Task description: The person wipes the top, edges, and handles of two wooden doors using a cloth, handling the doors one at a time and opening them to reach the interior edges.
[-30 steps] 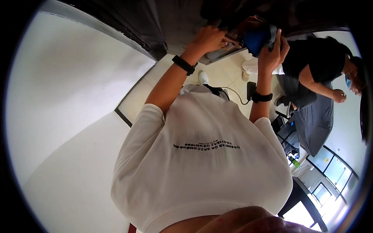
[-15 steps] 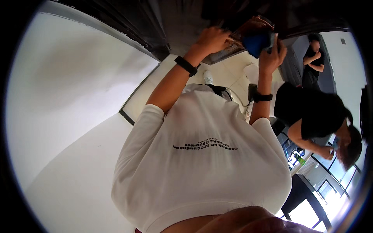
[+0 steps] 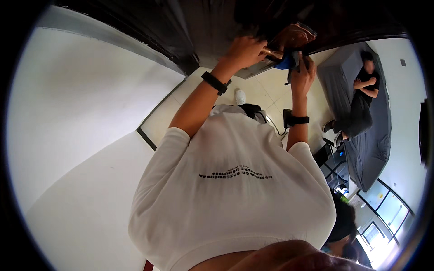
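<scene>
A dark, glossy door [image 3: 212, 27] fills the top of the view, with a copper-coloured handle plate [image 3: 296, 35] on it. My left hand [image 3: 246, 50] is closed round the end of the door's lever handle [image 3: 271, 53]. Close to its right, my right hand [image 3: 304, 74] pinches a soft blue cloth [image 3: 285, 61] with a darker part. The cloth lies against the handle, just below the plate. My fingers hide part of both the lever and the cloth. Black bands [image 3: 216, 83] circle both wrists.
White walls [image 3: 90, 90] stand on my left, above a pale tiled floor [image 3: 266, 88]. To the right, a person in black [image 3: 365, 88] sits with folded arms on a grey-covered couch [image 3: 368, 158]. Another person's dark-haired head [image 3: 341, 226] shows at the lower right.
My right hand and the blue cloth have moved slightly left and down toward the lever. My left hand stays on the handle. The person bent over beside me has moved to the lower right.
</scene>
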Demonstrator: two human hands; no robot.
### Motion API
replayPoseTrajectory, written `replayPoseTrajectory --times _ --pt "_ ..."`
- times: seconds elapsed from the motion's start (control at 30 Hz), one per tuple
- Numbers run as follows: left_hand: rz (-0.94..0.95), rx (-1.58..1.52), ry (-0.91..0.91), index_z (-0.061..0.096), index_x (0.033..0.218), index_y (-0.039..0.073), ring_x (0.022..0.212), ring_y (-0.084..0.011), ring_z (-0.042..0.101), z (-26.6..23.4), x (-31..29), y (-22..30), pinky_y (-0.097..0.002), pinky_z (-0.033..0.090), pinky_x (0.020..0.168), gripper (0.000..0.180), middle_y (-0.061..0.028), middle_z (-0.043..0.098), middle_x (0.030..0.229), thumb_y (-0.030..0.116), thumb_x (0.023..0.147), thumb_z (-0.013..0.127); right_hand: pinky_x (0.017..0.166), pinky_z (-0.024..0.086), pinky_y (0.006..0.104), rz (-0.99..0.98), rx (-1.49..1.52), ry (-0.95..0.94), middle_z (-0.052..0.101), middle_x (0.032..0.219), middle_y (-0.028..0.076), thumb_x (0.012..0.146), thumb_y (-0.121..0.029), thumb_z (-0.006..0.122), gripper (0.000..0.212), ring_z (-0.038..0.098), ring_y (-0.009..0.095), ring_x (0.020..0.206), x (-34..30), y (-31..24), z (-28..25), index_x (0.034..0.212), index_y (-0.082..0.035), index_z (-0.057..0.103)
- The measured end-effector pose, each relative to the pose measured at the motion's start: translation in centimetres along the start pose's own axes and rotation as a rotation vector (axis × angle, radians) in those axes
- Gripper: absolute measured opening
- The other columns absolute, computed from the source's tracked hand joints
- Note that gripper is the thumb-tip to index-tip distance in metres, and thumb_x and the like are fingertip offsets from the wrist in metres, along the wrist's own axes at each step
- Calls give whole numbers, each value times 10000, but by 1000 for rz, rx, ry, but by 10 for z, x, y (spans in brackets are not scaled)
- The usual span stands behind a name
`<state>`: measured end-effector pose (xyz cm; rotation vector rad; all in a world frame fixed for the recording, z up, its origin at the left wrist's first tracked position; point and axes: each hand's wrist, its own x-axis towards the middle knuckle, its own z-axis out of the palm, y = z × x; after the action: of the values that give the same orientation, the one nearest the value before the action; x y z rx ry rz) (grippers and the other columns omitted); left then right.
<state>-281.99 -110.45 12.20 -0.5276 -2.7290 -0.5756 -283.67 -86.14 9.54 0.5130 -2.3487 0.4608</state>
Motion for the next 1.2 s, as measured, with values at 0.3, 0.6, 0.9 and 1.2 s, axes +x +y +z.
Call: replayPoseTrajectory --times 0.3,0.6,0.9,1.2 --pt "-123 34 -80 707 942 111 785 -282 670 3 26 9 -412 546 668 264 -100 693 762 279 741 742 842 503 394 -99 50 370 591 1058 154 607 113 581 669 599 310 965 104 1 -37 1235 -98 673" --pt "-179 43 -36 663 1105 110 846 -306 677 13 62 -18 -450 545 706 390 -87 713 904 308 772 708 867 514 383 -70 259 56 636 1077 131 659 44 680 560 618 312 1005 104 32 21 1205 -83 682" --pt "-335 114 -59 730 838 114 771 -313 678 14 85 -23 -432 548 654 290 -109 703 818 391 755 712 860 431 376 -443 227 142 631 1105 31 596 6 620 454 547 244 1074 198 -41 21 1031 -92 705" --pt "-245 84 -64 728 771 101 699 -320 672 17 102 -37 -444 547 666 257 -146 683 737 354 787 690 919 425 394 -395 317 42 637 1167 2 581 34 581 425 535 268 1104 207 -15 34 974 -93 679"
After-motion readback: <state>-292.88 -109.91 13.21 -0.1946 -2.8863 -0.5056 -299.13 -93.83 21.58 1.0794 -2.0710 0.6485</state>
